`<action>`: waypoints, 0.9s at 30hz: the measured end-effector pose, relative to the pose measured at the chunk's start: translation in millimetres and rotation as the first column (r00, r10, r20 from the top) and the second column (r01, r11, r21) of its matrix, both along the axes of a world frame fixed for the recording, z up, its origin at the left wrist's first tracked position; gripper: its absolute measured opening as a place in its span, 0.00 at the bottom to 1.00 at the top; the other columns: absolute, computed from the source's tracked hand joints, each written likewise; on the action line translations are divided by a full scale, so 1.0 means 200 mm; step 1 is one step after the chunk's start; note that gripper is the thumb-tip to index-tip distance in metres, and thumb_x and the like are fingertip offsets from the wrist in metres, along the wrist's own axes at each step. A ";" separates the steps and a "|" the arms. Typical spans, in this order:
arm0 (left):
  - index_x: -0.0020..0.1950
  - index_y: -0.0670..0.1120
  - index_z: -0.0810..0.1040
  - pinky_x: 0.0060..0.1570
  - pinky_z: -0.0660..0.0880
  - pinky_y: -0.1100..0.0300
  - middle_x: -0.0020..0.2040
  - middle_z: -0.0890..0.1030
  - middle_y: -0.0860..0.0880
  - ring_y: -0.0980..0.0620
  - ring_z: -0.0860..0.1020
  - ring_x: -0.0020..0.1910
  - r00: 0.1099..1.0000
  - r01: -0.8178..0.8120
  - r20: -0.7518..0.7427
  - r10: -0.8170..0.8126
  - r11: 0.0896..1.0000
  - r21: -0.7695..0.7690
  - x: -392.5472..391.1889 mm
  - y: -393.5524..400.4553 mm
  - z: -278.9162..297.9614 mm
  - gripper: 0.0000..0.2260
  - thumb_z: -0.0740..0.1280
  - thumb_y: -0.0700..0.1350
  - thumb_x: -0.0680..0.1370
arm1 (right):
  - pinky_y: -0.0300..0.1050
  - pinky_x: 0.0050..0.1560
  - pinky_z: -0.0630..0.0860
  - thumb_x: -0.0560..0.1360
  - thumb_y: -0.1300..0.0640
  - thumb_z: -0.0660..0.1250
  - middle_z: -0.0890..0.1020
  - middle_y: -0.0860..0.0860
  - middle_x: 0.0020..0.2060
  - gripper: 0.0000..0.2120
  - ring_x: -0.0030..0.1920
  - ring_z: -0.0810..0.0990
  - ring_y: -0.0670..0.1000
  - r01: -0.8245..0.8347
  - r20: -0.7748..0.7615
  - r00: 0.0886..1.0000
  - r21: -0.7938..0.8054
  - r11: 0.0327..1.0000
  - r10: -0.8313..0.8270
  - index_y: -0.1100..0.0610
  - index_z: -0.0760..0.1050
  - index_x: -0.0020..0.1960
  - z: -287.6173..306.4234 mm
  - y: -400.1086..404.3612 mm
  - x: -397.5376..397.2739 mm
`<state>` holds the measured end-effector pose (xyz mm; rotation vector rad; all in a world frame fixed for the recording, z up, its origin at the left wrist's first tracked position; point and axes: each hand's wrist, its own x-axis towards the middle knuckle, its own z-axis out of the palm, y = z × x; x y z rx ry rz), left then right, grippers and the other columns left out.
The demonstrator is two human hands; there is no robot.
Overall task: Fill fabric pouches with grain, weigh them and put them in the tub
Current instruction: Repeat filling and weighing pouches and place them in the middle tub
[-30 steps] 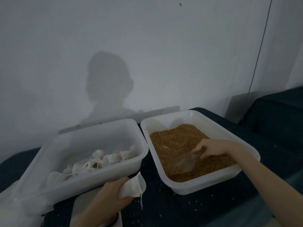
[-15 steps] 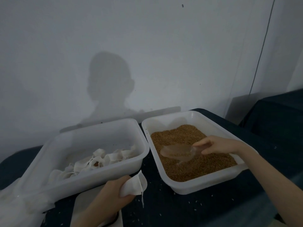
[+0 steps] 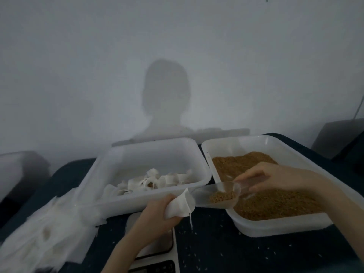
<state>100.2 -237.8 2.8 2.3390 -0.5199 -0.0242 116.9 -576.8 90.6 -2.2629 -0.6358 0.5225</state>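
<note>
Dark table (image 3: 226, 251), scoop (image 3: 216, 196) touching pouch (image 3: 180, 205) mouth (between tubs)

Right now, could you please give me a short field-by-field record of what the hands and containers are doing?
left hand: grips a white fabric pouch above the scale
right hand: holds a clear scoop with its tip at the pouch mouth
scoop load: a little grain, at the handle end
right tub: brown grain
left tub: white pouches
tabletop: dark cloth, stray grains
</note>
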 end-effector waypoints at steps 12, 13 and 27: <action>0.49 0.64 0.72 0.39 0.71 0.68 0.45 0.79 0.67 0.68 0.76 0.45 0.994 -0.083 0.076 0.076 0.992 0.092 -0.03 0.16 0.00 0.11 0.66 0.62 0.69 | 0.32 0.57 0.75 0.75 0.54 0.69 0.78 0.29 0.55 0.20 0.56 0.77 0.33 0.013 0.112 0.994 -0.124 0.992 0.001 0.29 0.74 0.55 0.02 0.25 0.02; 0.50 0.64 0.72 0.39 0.71 0.69 0.44 0.79 0.66 0.68 0.76 0.44 0.994 -0.085 0.080 0.078 0.992 0.097 -0.03 0.16 0.00 0.12 0.66 0.63 0.69 | 0.31 0.56 0.75 0.75 0.55 0.69 0.78 0.29 0.55 0.20 0.56 0.76 0.32 0.016 0.122 0.993 -0.137 0.990 0.001 0.29 0.74 0.55 0.03 0.27 0.01; 0.75 0.59 0.56 0.63 0.59 0.65 0.59 0.67 0.63 0.64 0.64 0.56 0.990 -0.086 0.127 0.062 0.977 0.197 -0.07 0.20 0.00 0.32 0.62 0.65 0.74 | 0.26 0.50 0.71 0.78 0.55 0.66 0.77 0.31 0.50 0.17 0.50 0.74 0.28 0.047 0.261 0.965 -0.302 0.952 0.035 0.39 0.74 0.64 0.08 0.49 -0.03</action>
